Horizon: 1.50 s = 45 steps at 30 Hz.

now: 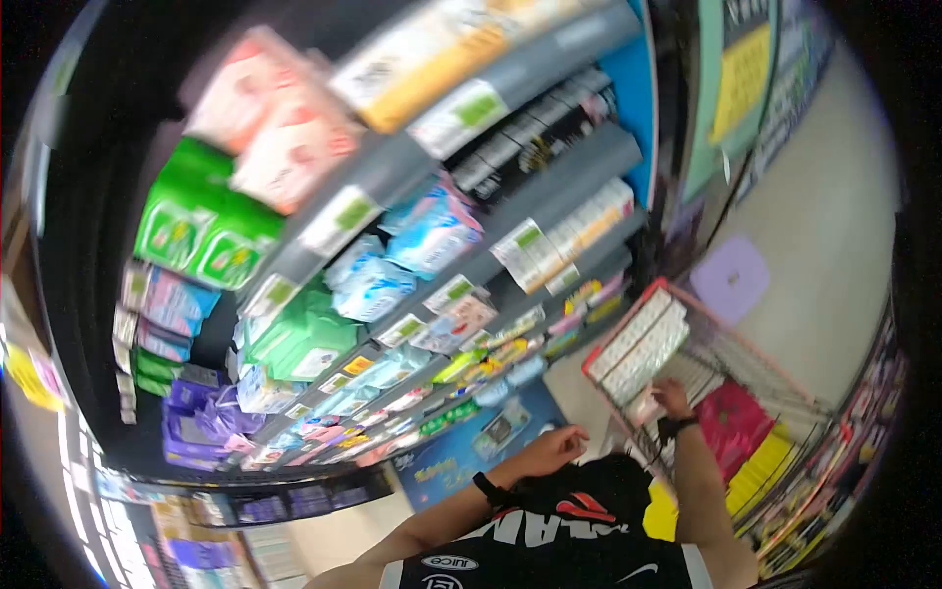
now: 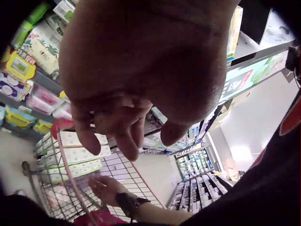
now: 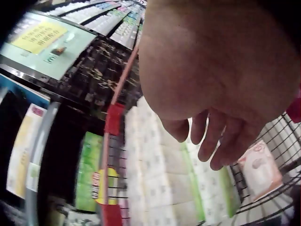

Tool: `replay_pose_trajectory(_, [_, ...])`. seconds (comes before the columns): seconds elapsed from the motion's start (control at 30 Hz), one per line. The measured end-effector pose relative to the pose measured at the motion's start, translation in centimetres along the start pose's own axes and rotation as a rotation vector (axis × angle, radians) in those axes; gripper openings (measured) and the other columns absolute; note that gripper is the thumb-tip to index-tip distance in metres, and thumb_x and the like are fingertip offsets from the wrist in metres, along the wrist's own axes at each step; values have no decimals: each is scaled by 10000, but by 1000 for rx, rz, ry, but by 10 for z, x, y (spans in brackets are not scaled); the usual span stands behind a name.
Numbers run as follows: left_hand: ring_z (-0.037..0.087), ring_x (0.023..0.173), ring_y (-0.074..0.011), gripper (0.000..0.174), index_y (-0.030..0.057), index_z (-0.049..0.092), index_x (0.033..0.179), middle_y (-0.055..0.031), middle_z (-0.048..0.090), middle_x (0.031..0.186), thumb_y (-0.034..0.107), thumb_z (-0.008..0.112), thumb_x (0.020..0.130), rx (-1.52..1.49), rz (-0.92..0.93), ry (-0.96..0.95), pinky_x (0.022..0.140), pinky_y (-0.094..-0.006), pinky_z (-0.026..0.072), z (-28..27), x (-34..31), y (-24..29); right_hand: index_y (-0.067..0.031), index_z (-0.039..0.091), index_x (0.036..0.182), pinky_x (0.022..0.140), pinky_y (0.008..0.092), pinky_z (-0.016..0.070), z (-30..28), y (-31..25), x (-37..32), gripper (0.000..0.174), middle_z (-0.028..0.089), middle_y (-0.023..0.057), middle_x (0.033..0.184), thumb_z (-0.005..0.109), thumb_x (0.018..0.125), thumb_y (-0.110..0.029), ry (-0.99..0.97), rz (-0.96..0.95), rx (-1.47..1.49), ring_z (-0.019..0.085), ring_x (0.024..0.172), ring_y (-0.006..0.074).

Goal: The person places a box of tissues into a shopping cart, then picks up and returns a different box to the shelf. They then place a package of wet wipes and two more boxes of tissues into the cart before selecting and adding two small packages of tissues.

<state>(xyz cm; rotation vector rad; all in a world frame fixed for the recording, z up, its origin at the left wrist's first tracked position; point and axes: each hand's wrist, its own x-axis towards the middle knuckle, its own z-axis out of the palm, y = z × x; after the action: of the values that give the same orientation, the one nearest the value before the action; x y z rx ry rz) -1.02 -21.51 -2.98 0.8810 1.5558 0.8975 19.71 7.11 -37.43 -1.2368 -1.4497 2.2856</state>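
My right hand (image 1: 672, 398) hangs over the shopping cart (image 3: 114, 120) with its fingers loosely bent and nothing between them. Just past its fingertips, a small pale pink pack (image 3: 261, 172) lies against the wire mesh. Large white multi-packs with green edges, looking like tissue (image 3: 164, 179), fill the cart's end beside and below this hand. A magenta bag (image 1: 731, 427) lies further along the basket. In front of my torso, the left hand (image 1: 554, 450) is held in the air, empty, its fingers relaxed. The cart shows beyond it in the left wrist view.
Shelves on the left carry green packs (image 1: 211, 221), pink packs (image 1: 289, 162) and blue packs (image 1: 432, 231). A yellow item (image 1: 760, 471) lies in the cart near the magenta bag. Beyond the cart, a lilac flat-topped object (image 1: 731, 278) stands on the aisle floor.
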Motion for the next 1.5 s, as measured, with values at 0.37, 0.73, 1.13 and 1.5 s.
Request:
replay_pose_trajectory(0.37, [580,785,-164,300,88,581,1189,-68,624,879,289,625,970,82,280,87,712,-323,468,-63,-42,-17,-48,573,1027,783,255,479,191,-398,-147,89,571,-11,901,613,952,-76,-218,-733,-290,577,875,97])
replay_pose_trajectory(0.73, [597,802,-130,329,98,580,1222,-41,640,913,232,678,939,16,310,189,729,-286,504,-140,-117,-79,-26,565,1099,871,313,467,310,-652,-303,307,608,87,1063,705,842,-119,81,-1411,-1086,594,999,201])
replay_pose_trajectory(1.13, [601,745,-97,272,52,619,1156,-27,648,839,229,670,955,10,322,416,707,-283,505,-166,-213,-90,7,475,1365,1088,434,382,477,-773,-297,674,470,226,1417,739,838,-320,176,-1843,-1520,440,1315,389])
replay_pose_trajectory(1.5, [610,724,-103,289,47,630,1157,-48,657,803,239,679,946,-214,92,631,642,-278,515,-158,-280,-117,-38,346,1460,1086,479,365,556,-782,-243,937,471,215,1377,840,690,-241,206,-1581,-1788,420,1282,411])
